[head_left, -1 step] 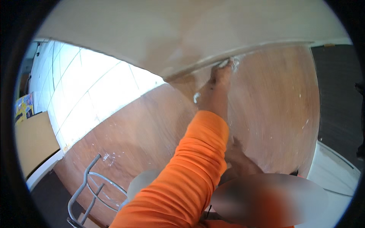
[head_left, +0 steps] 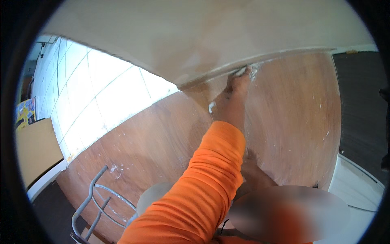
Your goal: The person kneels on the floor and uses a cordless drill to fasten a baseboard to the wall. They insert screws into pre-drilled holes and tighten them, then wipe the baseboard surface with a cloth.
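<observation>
My left hand [head_left: 239, 81], at the end of an orange sleeve, reaches to the seam where the pale upper surface [head_left: 203, 28] meets the reddish wooden board [head_left: 300, 105]. Its fingers are bent round or against a small whitish item too hidden to name, beside white smears on the board. Another whitish fleck shows by the wrist. Below, behind the sleeve, a shadowed patch of skin [head_left: 260, 175] lies over the board; I cannot tell whether it is my right hand, arm or a foot. A blurred oval covers the bottom right.
A bent grey metal tube frame [head_left: 95, 179] stands at lower left. Beyond the board's left edge are white tiles [head_left: 81, 101], a tan panel [head_left: 36, 150] and a colourful item [head_left: 25, 112]. A dark surface [head_left: 359, 110] and white panel [head_left: 351, 183] border the right.
The view has shifted slightly, so my left hand and the seam appear a little lower. The hand stays at the same spot on the seam.
</observation>
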Tool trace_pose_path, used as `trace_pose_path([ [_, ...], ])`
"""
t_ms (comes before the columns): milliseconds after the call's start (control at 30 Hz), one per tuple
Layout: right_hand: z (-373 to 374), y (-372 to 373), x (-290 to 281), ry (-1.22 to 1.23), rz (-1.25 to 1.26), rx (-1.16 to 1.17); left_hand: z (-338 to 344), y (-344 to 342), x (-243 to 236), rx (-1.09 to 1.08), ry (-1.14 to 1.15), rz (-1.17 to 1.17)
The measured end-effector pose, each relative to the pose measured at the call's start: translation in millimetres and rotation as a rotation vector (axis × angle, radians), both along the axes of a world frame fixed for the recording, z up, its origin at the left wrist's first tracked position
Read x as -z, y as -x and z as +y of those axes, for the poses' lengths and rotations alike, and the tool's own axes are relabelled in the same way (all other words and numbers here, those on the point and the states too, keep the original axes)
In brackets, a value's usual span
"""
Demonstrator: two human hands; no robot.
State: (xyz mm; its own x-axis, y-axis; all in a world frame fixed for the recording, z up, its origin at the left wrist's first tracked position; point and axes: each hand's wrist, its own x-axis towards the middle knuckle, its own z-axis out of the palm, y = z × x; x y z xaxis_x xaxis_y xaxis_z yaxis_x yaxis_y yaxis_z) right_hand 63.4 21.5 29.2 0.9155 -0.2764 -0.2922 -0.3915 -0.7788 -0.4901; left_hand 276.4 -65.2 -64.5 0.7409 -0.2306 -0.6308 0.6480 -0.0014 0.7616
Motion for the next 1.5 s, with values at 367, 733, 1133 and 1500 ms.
trace_pose_path([
  [367,-3.0,-3.5,43.6,-0.425,0.038,0.490,-5.5,-9.9,30.8,0.100,-0.028,0.137],
  [733,-15.0,0.9,47.3,-0.424,0.054,0.466,-4.4,-15.7,12.6,0.058,0.464,0.091],
  [1133,-9.8,-47.7,60.9,-0.021,0.083,-0.322,1.7,-21.7,23.2,0.116,0.577,0.090],
  [1500,-265.8,245.6,-43.5,0.010,0.323,0.395,1.7,-28.6,28.9,0.096,0.451,0.052],
])
